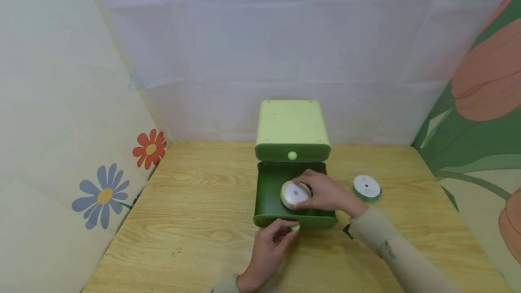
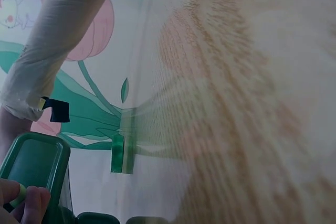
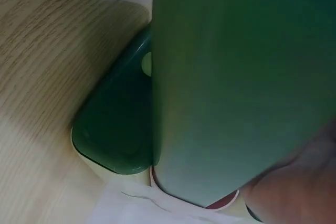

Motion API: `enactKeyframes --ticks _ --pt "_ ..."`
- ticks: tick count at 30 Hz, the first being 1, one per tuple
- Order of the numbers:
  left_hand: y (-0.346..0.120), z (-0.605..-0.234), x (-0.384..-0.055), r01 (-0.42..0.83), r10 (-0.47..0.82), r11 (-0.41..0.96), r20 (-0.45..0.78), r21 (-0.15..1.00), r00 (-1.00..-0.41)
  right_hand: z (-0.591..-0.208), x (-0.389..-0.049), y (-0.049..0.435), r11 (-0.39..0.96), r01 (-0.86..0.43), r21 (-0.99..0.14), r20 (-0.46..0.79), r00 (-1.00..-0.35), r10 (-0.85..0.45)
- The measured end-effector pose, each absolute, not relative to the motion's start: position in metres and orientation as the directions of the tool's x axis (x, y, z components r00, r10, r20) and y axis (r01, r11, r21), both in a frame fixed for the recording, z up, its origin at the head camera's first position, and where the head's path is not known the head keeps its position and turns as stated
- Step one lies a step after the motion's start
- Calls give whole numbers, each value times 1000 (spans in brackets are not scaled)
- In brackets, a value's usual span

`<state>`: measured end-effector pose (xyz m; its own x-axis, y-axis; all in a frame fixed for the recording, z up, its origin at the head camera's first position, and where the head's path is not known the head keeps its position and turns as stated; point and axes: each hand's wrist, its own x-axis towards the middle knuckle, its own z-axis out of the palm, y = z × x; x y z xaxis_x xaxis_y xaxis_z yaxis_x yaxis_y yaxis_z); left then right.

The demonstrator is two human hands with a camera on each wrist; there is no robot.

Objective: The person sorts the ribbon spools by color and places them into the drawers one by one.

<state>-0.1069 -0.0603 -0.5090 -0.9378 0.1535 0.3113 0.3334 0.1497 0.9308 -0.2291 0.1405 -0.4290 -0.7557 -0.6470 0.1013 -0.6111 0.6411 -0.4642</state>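
Note:
A dark green drawer [image 1: 268, 189] is pulled out from the lower part of a small light green chest [image 1: 292, 121]. My right hand [image 1: 325, 191] reaches into it and grips a spool of pale ribbon [image 1: 294, 193], fingers on its far edge and thumb on its near edge. In the right wrist view the drawer's side [image 3: 236, 77] hides the spool, and only part of the right hand [image 3: 294, 192] shows. At the drawer's front, my left hand [image 1: 268, 248] pinches the round light green knob [image 1: 295, 227], seen too in the left wrist view [image 2: 22, 195].
A spool of green ribbon [image 1: 367, 188] with a white label lies on the wooden table [image 1: 203, 202], right of the chest. The upper drawer [image 1: 268, 152] is closed. White cloth [image 1: 244, 49] hangs behind, and flower-printed panels [image 1: 105, 196] stand at both sides.

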Motion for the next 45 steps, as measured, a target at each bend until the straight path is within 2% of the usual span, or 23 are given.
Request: enactKeyframes --ticks 9,18,22,27,30,34,37,41,45 --pt "-61 -507 -106 327 146 160 305 932 -941 -430 -230 132 682 -594 -426 63 -772 -632" --pt "-63 -508 -106 322 149 166 299 932 -942 -425 -226 136 635 -645 -426 116 -735 -668" --pt "-64 -509 -106 327 145 161 306 931 -941 -409 -222 141 611 -686 -394 191 -712 -676" --pt "-64 -509 -106 322 140 153 302 934 -943 -373 -219 149 525 -712 -466 353 -694 -627" --pt "-64 -509 -106 327 137 152 307 933 -942 -359 -230 157 491 -729 -476 480 -684 -550" --pt "-62 -510 -108 383 130 155 366 910 -922 -354 -261 170 540 -709 -453 588 -693 -416" --pt "-61 -511 -112 410 125 165 393 897 -911 -357 -286 179 590 -640 -492 557 -752 -351" --pt "-59 -510 -118 386 124 175 368 906 -921 -365 -307 186 610 -532 -588 414 -845 -339" --pt "-58 -508 -126 374 134 171 354 912 -926 -373 -314 187 571 -466 -676 308 -883 -355"
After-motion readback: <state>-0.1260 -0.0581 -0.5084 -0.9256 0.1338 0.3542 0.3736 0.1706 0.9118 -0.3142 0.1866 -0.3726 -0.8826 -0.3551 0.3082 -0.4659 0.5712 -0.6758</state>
